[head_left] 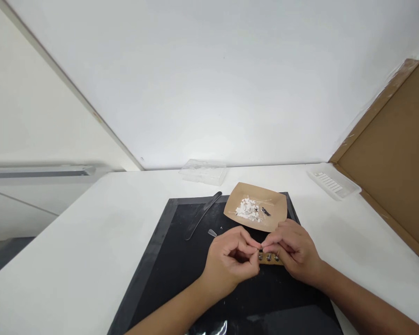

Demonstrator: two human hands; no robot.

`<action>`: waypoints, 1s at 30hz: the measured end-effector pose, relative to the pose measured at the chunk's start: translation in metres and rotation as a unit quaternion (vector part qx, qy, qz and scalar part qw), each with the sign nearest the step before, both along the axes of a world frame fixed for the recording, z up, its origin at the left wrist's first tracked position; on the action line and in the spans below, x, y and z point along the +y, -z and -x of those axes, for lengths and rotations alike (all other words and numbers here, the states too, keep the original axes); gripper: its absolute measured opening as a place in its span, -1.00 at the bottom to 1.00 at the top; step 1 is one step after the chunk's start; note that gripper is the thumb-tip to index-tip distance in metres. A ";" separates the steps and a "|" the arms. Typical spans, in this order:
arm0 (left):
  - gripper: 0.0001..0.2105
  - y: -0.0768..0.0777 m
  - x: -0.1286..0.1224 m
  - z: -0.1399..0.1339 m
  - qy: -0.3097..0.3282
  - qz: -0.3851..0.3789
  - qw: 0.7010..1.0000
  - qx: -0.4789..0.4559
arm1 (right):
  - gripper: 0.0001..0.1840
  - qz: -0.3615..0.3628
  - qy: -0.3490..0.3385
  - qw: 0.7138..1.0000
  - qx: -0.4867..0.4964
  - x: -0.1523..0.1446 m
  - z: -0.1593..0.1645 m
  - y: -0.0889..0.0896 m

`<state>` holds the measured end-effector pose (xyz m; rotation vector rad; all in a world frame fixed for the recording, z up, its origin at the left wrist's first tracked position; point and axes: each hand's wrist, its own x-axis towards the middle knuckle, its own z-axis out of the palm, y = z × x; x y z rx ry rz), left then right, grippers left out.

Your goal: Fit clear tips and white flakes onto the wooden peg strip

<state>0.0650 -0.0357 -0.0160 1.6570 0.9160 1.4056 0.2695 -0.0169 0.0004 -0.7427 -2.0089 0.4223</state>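
My left hand [235,256] and my right hand [295,249] meet fingertip to fingertip above the black mat [181,265]. Each is closed in a pinch. Whatever sits between the fingertips is too small and covered to name; a dark spot shows just below them. Under the fingers lies a tan strip [272,263] with several round shiny metal studs, its ends hidden by the hands. A small clear nail tip [212,232] rests on the mat beyond my left hand. Farther left is a curved dark nail file [204,215].
A square brown plate [281,204] holding white chips and a dark scrap overlaps the mat's far edge. By the wall lies a clear plastic lid or case [204,172]. A clear tray [349,188] with white labels stands right, beside a cardboard panel [401,153].
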 end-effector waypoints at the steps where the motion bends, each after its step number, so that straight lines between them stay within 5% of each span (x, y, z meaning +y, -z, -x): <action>1: -0.85 0.000 0.001 0.001 0.006 0.008 1.000 0.001 | -0.83 -0.002 0.003 1.000 -0.001 0.000 0.000 -0.001; 20: -0.90 0.003 0.008 0.005 0.018 0.112 0.992 -0.059 | -0.63 -0.024 0.069 0.997 -0.033 0.005 0.000 0.013; 30: -0.87 0.004 0.006 0.005 0.021 0.136 0.988 -0.064 | -0.85 -0.123 0.095 0.988 -0.023 0.000 0.005 0.006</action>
